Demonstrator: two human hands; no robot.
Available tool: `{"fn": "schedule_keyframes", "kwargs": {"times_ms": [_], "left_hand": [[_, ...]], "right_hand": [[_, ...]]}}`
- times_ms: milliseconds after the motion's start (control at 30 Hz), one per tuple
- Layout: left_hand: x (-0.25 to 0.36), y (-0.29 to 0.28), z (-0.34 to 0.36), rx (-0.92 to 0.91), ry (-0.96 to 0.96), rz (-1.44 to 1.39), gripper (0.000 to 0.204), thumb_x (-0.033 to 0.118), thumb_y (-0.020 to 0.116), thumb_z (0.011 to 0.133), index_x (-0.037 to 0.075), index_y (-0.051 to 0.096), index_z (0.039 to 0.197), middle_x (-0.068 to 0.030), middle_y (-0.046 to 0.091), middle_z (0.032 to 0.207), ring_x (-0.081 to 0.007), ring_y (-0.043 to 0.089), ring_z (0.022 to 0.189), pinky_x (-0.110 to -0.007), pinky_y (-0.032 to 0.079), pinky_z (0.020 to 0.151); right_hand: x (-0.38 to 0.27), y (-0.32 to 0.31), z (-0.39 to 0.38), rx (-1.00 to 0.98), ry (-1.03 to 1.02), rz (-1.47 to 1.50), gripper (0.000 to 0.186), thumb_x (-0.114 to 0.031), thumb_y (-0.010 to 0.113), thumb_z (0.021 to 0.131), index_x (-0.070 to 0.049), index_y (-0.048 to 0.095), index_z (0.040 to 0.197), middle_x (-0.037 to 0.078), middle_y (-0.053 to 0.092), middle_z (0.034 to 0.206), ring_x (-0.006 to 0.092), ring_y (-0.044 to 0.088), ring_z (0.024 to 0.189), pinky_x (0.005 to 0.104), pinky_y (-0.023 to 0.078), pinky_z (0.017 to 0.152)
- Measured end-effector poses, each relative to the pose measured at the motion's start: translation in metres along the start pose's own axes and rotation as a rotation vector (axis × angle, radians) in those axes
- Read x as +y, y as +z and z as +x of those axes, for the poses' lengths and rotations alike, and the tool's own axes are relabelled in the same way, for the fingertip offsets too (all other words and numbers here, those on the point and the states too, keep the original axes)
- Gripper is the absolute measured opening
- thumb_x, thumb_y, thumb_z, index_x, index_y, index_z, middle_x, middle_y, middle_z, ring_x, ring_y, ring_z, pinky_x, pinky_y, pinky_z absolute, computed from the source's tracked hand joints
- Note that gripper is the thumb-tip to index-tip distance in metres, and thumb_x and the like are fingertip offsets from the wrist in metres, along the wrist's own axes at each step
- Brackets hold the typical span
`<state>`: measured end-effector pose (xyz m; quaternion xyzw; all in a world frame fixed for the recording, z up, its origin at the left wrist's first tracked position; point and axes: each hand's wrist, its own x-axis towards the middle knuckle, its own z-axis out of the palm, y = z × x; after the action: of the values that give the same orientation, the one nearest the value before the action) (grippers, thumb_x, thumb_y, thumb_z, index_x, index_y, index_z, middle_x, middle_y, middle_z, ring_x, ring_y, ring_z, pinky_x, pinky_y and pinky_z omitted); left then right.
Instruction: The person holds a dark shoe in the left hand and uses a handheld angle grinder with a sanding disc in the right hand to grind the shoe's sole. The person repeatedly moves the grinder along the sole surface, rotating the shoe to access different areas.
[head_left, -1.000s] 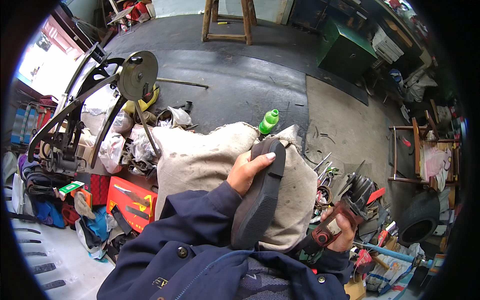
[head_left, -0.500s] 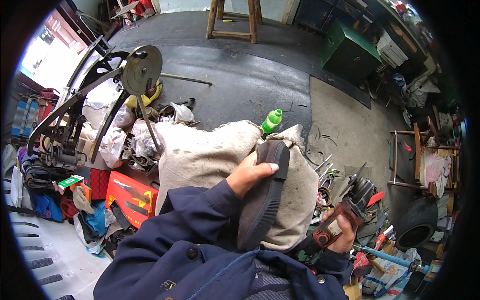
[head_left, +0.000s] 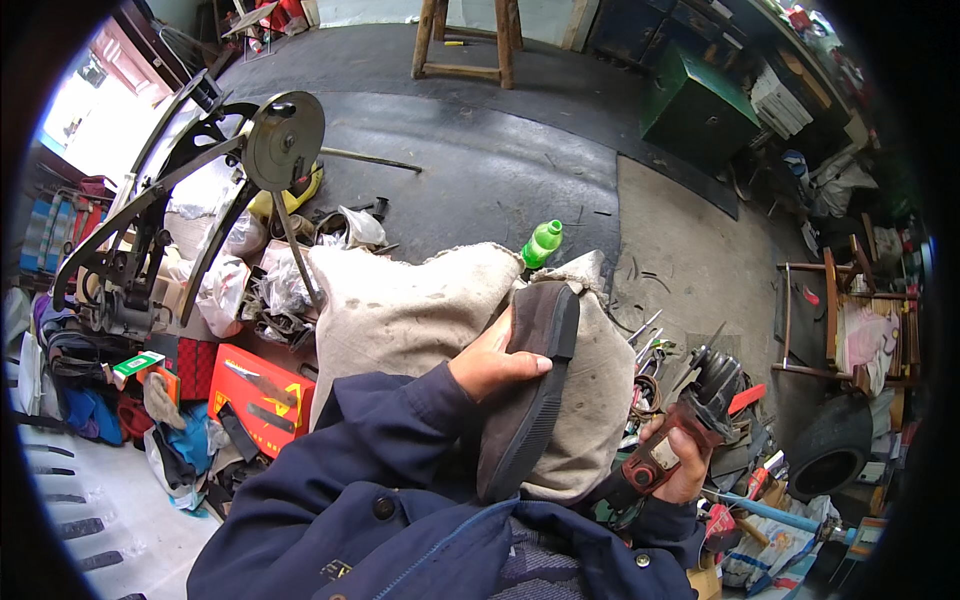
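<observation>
A dark brown shoe (head_left: 510,430) with a black ridged sole lies lengthwise over the stained beige cloth (head_left: 390,300) on my lap, its side and sole edge toward the camera. My left hand (head_left: 495,365) grips it near its upper end, thumb across the side. At the lower right, my right hand (head_left: 672,460) is closed round a worn red and black power tool (head_left: 708,410), apparently an angle grinder, held apart from the shoe. A green plastic bottle (head_left: 542,243) stands just past the cloth.
A cast-iron machine with a handwheel (head_left: 282,140) stands left, among bags and a red box (head_left: 255,380). Hand tools (head_left: 650,355), a tire (head_left: 828,448) and a wooden chair (head_left: 840,340) are right. A wooden stool (head_left: 462,70) and green chest (head_left: 698,100) stand behind.
The shoe has shifted slightly right and turned a little. My left thumb has slid a little down along its side. My right hand still holds the power tool.
</observation>
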<state>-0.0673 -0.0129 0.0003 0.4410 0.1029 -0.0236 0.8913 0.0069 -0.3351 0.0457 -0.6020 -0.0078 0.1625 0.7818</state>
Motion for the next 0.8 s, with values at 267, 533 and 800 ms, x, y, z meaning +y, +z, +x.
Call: {"fn": "schedule_keyframes", "kwargs": {"times_ms": [267,533,800], "left_hand": [[0.004,0.003,-0.007,-0.02,0.14,0.364,0.124,0.028,0.096,0.084,0.002,0.02,0.178,-0.0149,0.042,0.171,-0.0258,0.041,0.159,-0.04,0.029,0.134],[-0.008,0.006,0.001,0.139,0.065,-0.096,0.062,0.048,0.063,0.115,0.001,0.061,0.155,-0.0111,0.072,0.139,-0.0188,0.069,0.126,-0.035,0.054,0.112],[-0.017,-0.018,0.005,0.108,-0.039,-0.258,0.057,0.044,0.063,0.116,0.0,0.063,0.153,-0.0122,0.076,0.138,-0.0206,0.076,0.118,-0.035,0.062,0.105]], "right_hand": [[0.001,0.002,0.001,0.041,0.037,0.0,0.051,-0.019,0.08,0.088,0.005,0.067,0.13,0.019,0.075,0.099,0.0319,0.075,0.085,0.0414,0.063,0.076],[0.005,0.0,-0.001,0.051,0.021,0.006,0.052,-0.021,0.081,0.086,0.005,0.067,0.129,0.019,0.075,0.098,0.031,0.075,0.084,0.0401,0.063,0.076],[0.007,-0.004,-0.002,0.044,-0.007,0.001,0.053,-0.022,0.08,0.086,0.006,0.067,0.13,0.018,0.075,0.096,0.0293,0.075,0.083,0.0392,0.062,0.075]]}}
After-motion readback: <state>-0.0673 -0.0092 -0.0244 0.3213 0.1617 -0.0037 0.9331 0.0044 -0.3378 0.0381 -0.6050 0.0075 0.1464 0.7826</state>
